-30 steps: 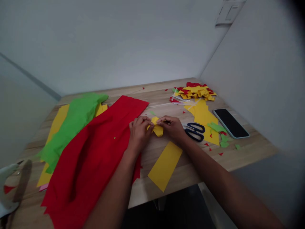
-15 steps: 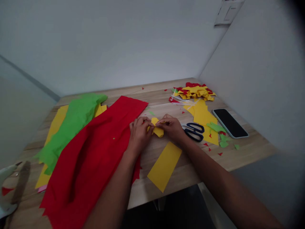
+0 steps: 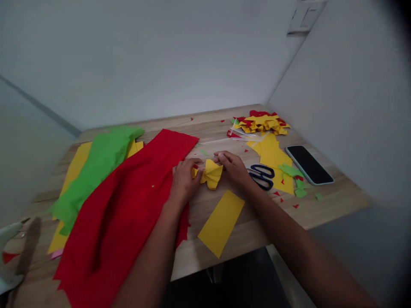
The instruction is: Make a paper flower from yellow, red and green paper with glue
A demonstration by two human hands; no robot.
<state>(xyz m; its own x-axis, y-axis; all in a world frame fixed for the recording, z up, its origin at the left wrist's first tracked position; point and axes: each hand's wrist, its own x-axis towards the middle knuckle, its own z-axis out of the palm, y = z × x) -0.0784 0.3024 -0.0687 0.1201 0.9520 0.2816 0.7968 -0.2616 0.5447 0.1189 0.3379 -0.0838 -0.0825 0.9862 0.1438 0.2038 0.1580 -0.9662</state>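
Between my hands is a small piece of yellow crepe paper (image 3: 212, 174), gathered at its left and flared out on the right like petals. My left hand (image 3: 186, 179) pinches its gathered end between thumb and fingers. At the upper right edge of this piece, the curled fingers of my right hand (image 3: 233, 169) meet the paper; their exact grip is partly hidden. A flat yellow paper strip (image 3: 221, 223) lies just below my hands. Scissors with dark blue handles (image 3: 261, 176) rest beside my right wrist.
A large red sheet (image 3: 128, 205) lies under my left forearm, with green crepe paper (image 3: 99, 167) and yellow sheets behind it. At the back right sits a heap of red and yellow pieces (image 3: 265, 123). A phone (image 3: 309, 164) and scraps lie at the right.
My right hand has shifted off the middle of the yellow piece to its upper right edge. The piece now shows more widely spread, and the left hand has moved slightly left.
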